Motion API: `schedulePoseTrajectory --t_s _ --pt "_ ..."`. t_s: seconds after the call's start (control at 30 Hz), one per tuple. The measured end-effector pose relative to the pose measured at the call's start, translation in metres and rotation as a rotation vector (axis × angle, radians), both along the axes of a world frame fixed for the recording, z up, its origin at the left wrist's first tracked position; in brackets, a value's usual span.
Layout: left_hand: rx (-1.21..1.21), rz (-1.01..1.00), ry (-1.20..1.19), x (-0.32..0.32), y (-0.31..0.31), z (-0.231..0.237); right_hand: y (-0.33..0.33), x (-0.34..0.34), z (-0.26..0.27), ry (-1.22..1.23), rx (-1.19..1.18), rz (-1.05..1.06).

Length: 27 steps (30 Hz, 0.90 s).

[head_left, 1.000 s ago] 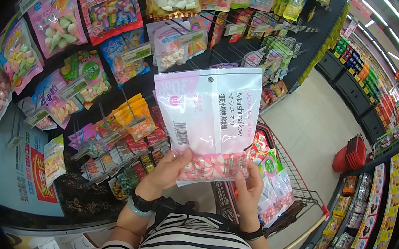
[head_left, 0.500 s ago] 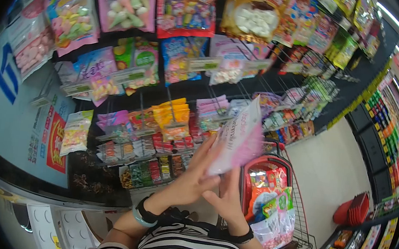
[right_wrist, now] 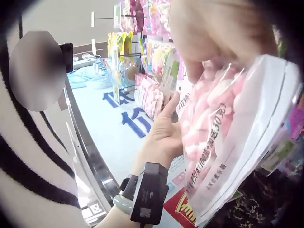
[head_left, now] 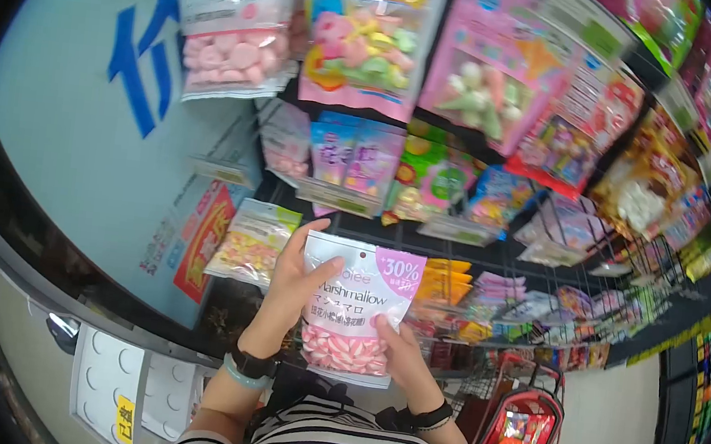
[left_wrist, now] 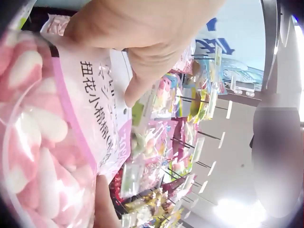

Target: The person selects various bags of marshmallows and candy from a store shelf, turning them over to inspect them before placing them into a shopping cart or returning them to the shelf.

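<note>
A white and pink marshmallow bag (head_left: 341, 355) is held upright, its printed front toward the head camera, with pink-white twists in its lower part. My left hand (head_left: 286, 288) grips its left edge, thumb across the front near the top. On the right side, my right hand (head_left: 404, 357) pinches the bag with the thumb on the front. The left wrist view has the bag (left_wrist: 80, 99) close up beneath my left hand (left_wrist: 142, 33). In the right wrist view my right hand (right_wrist: 223, 33) is at the bag (right_wrist: 209, 142).
Hanging candy bags (head_left: 361, 49) fill the shelf ahead, and a yellow-green bag (head_left: 254, 242) hangs just left of the held one. A blue-white sign panel (head_left: 64, 105) stands at the left. A cart with a red basket (head_left: 558, 399) holding packages is at the lower right.
The bag has gone from its back side, through an edge-on tilt, to its front. The view has swung left along the shelf, and my left hand now grips higher on the bag.
</note>
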<state>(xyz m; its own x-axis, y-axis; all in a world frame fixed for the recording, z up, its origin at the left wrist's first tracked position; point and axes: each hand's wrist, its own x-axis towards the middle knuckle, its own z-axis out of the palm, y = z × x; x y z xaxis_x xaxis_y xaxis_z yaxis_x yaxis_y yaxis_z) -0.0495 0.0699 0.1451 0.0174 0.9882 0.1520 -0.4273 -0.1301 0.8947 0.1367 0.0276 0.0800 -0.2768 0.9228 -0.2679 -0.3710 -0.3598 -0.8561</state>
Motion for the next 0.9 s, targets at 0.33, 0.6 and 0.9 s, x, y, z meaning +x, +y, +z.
schedulePoseTrajectory --t_s 0.33,0.6,0.9 --pt "-0.016 0.289 0.007 -0.095 0.067 -0.024 0.086 -0.102 0.012 -0.015 0.166 0.202" --pt "0.022 0.371 -0.13 -0.149 0.069 -0.028 0.115 -0.147 0.023 -0.111 0.431 0.32" --pt "0.105 0.306 -0.135 -0.167 0.084 -0.024 0.124 -0.164 0.025 -0.118 0.431 0.246"
